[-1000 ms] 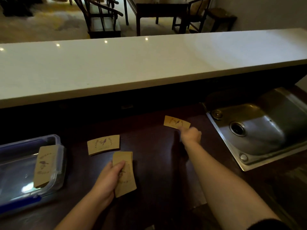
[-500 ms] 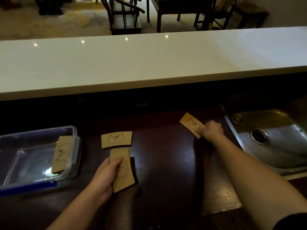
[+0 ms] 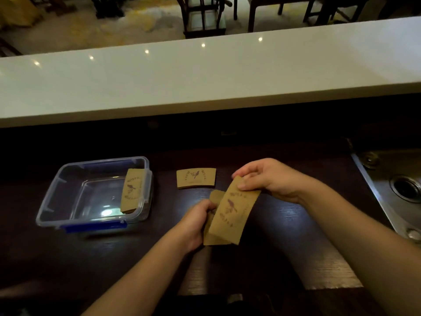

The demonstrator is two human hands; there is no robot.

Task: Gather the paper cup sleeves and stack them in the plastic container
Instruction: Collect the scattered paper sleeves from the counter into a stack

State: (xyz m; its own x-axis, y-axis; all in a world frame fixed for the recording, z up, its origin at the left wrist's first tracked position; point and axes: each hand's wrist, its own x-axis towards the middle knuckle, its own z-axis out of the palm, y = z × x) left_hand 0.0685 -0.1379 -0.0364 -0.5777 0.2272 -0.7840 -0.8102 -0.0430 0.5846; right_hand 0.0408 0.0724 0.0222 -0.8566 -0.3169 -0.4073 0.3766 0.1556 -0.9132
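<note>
Sleeve [image 3: 232,208] pinched by right hand [image 3: 271,179] overlaps left hand's [image 3: 196,222] sleeve [image 3: 210,233].

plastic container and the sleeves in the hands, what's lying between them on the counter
Head view: only bare dark counter between the plastic container and the held sleeves; the loose sleeve lies farther back.

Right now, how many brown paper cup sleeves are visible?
4: one leaning inside the clear plastic container, one flat on the dark counter, one in each hand. More may be hidden.
</note>
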